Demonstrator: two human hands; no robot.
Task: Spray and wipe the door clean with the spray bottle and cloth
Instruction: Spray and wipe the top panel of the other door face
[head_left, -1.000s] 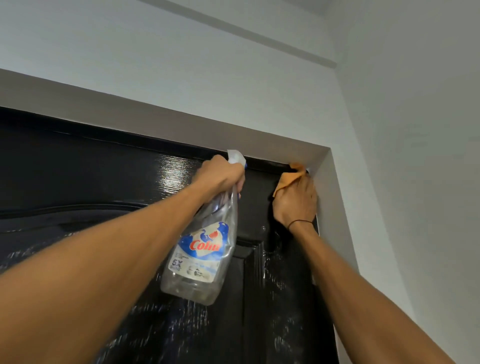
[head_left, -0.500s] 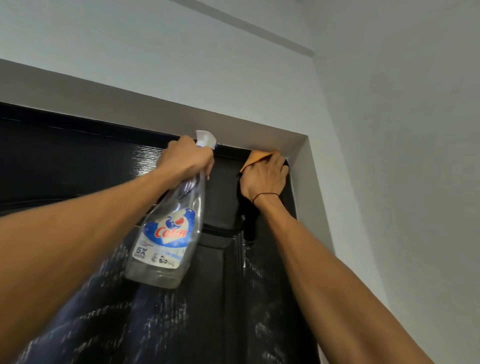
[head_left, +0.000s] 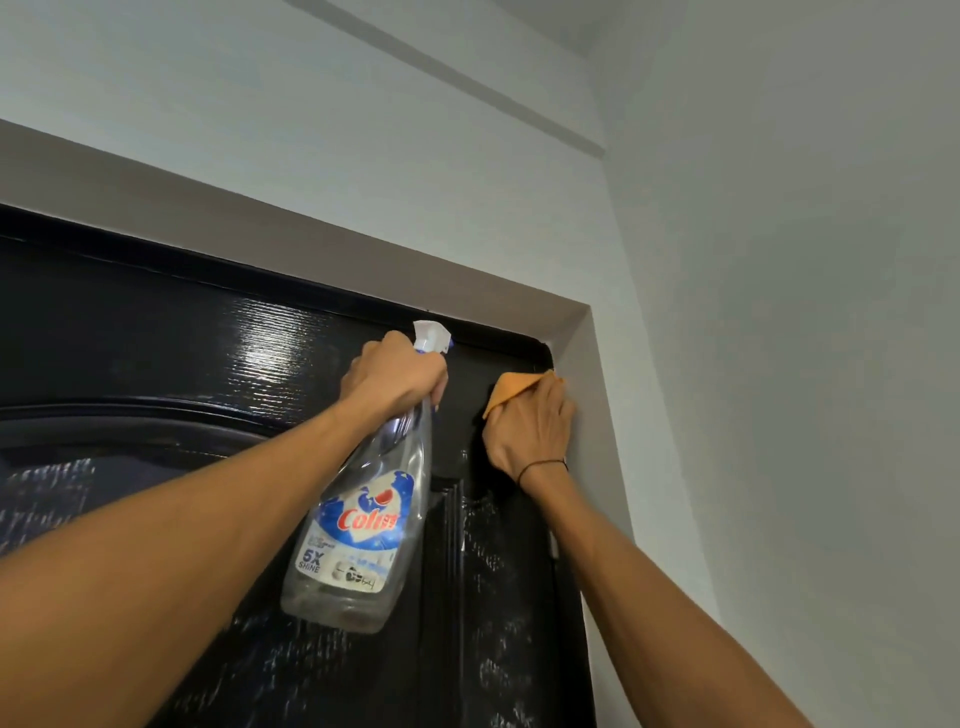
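Note:
A glossy black door (head_left: 171, 358) fills the lower left, with pale streaks of spray on its lower panels. My left hand (head_left: 396, 375) grips the neck of a clear spray bottle (head_left: 363, 525) with a blue and red label, its white nozzle near the door's top edge. My right hand (head_left: 532, 423) presses an orange cloth (head_left: 508, 388) flat against the door's top right corner, next to the frame. Most of the cloth is hidden under my palm.
A grey-brown door frame (head_left: 311, 244) runs along the top and down the right side of the door. White walls (head_left: 779, 312) rise above and to the right, forming a corner close to the frame.
My right hand with the cloth has slid a little to the right, against the frame, and down from the top edge. The left hand keeps the bottle raised beside it.

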